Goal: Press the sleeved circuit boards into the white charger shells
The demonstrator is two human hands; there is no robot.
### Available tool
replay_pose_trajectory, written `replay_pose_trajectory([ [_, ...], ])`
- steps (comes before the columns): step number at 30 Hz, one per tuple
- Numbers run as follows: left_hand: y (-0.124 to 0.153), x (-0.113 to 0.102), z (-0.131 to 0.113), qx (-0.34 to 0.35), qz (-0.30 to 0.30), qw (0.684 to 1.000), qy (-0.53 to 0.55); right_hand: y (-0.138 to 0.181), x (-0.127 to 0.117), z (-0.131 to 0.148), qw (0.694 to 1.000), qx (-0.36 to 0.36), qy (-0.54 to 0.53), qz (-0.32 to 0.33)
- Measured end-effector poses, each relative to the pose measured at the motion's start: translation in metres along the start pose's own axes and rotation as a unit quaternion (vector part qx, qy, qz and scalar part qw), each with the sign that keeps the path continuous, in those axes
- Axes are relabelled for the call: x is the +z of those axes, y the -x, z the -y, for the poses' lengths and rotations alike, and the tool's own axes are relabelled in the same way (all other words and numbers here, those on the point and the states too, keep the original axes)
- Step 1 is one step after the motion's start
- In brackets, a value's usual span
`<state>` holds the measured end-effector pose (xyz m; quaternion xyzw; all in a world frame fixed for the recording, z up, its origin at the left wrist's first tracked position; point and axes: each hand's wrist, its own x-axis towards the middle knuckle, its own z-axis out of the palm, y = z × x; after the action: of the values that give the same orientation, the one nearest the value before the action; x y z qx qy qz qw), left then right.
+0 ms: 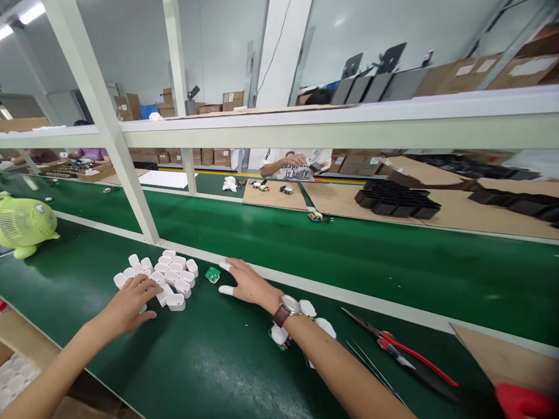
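My left hand (pixel 133 299) rests at the near edge of a cluster of small white plastic housings (pixel 174 267), fingers apart and fingertips touching some of them. Part of the cluster is hidden beneath it. A small green circuit board (pixel 212 274) lies on the dark green bench just right of the housings. Reaching toward that board, my right hand (pixel 251 282) is open, with white covers on its thumb and a fingertip and nothing between them. Under my right wrist sit more circuit boards (pixel 279 336) with white pieces on them, partly covered by my forearm.
Red-handled long-nose pliers (pixel 393 343) and tweezers (pixel 371 364) lie at right. A green fan (pixel 26 224) stands far left. Beyond the white bench rail (pixel 349 294) runs a green belt (pixel 271 238); a shelf post (pixel 131 186) rises from the rail. Across sits a person (pixel 297 166) near black trays (pixel 395 199).
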<state>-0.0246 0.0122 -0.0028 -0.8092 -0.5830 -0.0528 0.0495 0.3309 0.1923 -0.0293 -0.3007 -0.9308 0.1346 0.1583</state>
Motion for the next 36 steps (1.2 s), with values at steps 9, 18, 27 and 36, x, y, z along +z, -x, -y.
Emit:
replay_pose_trajectory([
  [9, -0.012, 0.000, -0.022, 0.016, -0.114, 0.988, -0.102, -0.009, 0.001, 0.047, 0.997, -0.003, -0.073, -0.002],
  [18, -0.032, -0.022, -0.102, 0.024, -0.073, 0.991, 0.109, 0.106, -0.018, 0.078, 0.982, 0.076, -0.154, 0.083],
  [27, -0.110, 0.036, -0.142, 0.103, -0.014, 0.971, 0.215, 0.148, -0.003, 0.072, 0.992, -0.018, 0.113, 0.057],
  [36, -0.103, 0.049, -0.135, 0.053, -0.006, 0.921, 0.386, 0.165, 0.031, 0.072, 0.984, -0.027, 0.174, -0.026],
])
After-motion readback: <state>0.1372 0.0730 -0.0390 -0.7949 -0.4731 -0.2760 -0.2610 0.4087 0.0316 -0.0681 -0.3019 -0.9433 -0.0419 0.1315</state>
